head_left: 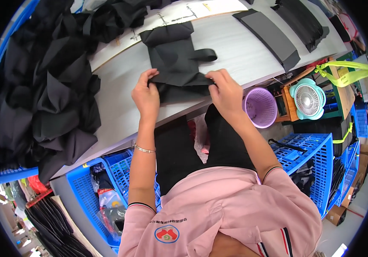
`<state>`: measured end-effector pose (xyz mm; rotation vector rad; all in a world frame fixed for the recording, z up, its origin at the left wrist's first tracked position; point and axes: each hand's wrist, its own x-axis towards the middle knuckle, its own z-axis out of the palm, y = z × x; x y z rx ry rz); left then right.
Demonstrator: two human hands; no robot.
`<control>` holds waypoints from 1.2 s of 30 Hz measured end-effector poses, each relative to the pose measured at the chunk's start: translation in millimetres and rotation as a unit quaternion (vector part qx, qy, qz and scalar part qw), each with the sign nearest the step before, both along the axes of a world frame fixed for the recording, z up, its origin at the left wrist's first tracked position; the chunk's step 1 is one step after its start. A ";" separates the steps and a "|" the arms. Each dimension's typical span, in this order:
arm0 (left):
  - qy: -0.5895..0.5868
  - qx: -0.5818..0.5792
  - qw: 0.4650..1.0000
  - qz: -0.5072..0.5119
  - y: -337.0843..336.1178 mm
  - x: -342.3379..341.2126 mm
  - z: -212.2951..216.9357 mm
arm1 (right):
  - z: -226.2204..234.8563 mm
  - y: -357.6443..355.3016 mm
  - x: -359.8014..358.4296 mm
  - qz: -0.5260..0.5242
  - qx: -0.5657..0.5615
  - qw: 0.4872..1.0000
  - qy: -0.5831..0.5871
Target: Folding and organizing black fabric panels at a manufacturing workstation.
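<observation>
A black fabric piece with a strap loop lies on the grey worktable in front of me. My left hand pinches its near left edge. My right hand pinches the near right edge. Between the two hands the near edge of the fabric is folded over and held just above the table's front edge. A thin bracelet circles my left wrist.
A big heap of black fabric fills a blue crate on the left. Flat black stacks lie at the table's far right. Below the table are a purple basket, a small fan and blue crates.
</observation>
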<state>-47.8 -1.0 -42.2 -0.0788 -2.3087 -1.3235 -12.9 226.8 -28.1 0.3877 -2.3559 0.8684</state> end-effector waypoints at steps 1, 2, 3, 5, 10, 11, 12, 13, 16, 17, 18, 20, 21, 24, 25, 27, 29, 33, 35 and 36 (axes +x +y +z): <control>0.002 0.003 1.000 -0.010 5.3 -1.1 2.6 | -4.6 9.0 -3.3 -0.010 0.003 1.000 0.002; -0.019 0.005 1.000 0.011 9.6 2.4 11.9 | -5.6 16.8 -6.5 0.042 -0.089 0.990 -0.097; -0.041 0.008 0.999 0.032 12.3 5.5 18.4 | -4.9 23.8 -8.7 0.095 -0.181 0.960 -0.193; -0.042 0.051 0.998 0.022 19.4 11.5 29.1 | 14.2 45.2 -12.5 0.121 -0.245 0.938 -0.212; 0.171 -0.060 0.983 0.024 35.6 51.0 55.5 | 20.1 152.5 -64.5 -0.232 0.063 0.969 0.057; 0.161 -0.043 0.985 -0.048 39.9 58.6 54.4 | 13.7 173.6 -73.9 -0.300 0.092 0.948 0.044; 0.151 -0.056 0.982 -0.101 47.6 61.8 53.6 | -0.7 203.8 -83.0 -0.305 0.118 0.945 -0.004; 0.140 -0.070 0.976 -0.152 55.5 63.1 50.3 | -14.7 231.4 -89.9 -0.308 0.142 0.939 -0.054; 0.038 -0.158 0.959 -0.231 56.5 56.8 29.7 | -7.6 246.9 -100.1 -0.256 0.144 0.953 -0.070; -0.003 -0.185 0.947 -0.261 54.7 54.3 24.9 | -2.3 247.2 -102.9 -0.235 0.124 0.959 -0.102; -0.003 -0.186 0.948 -0.257 55.0 53.1 20.3 | 1.7 246.2 -106.0 -0.226 0.108 0.961 -0.119; -0.026 -0.220 0.940 -0.261 60.9 47.6 18.0 | 4.6 256.5 -109.6 -0.220 0.041 0.964 -0.147; -0.023 -0.219 0.940 -0.262 63.5 42.4 15.5 | 4.8 261.0 -109.5 -0.211 -0.026 0.961 -0.176; -0.047 -0.189 0.953 -0.231 71.3 23.5 6.8 | -1.9 265.1 -104.2 -0.246 -0.001 0.968 -0.042; -0.047 -0.190 0.953 -0.230 72.9 20.8 6.9 | 2.2 256.3 -98.1 -0.244 -0.002 0.969 -0.041; -0.008 -0.185 0.968 -0.172 75.0 22.8 7.0 | 27.1 206.5 -64.1 -0.269 0.227 0.925 0.141; 0.034 -0.109 0.982 -0.151 84.3 40.7 19.0 | 39.1 163.4 -20.2 -0.216 0.298 0.916 0.161; -0.003 0.135 0.966 -0.220 110.9 97.1 17.3 | 20.3 104.1 60.3 -0.127 0.318 0.939 0.010; -0.254 0.364 0.837 -0.319 125.8 114.6 0.4 | 12.8 88.3 89.9 -0.115 0.294 0.948 -0.032; -0.308 0.370 0.798 -0.362 130.4 115.0 -16.5 | 10.2 82.3 101.9 -0.103 0.269 0.955 -0.069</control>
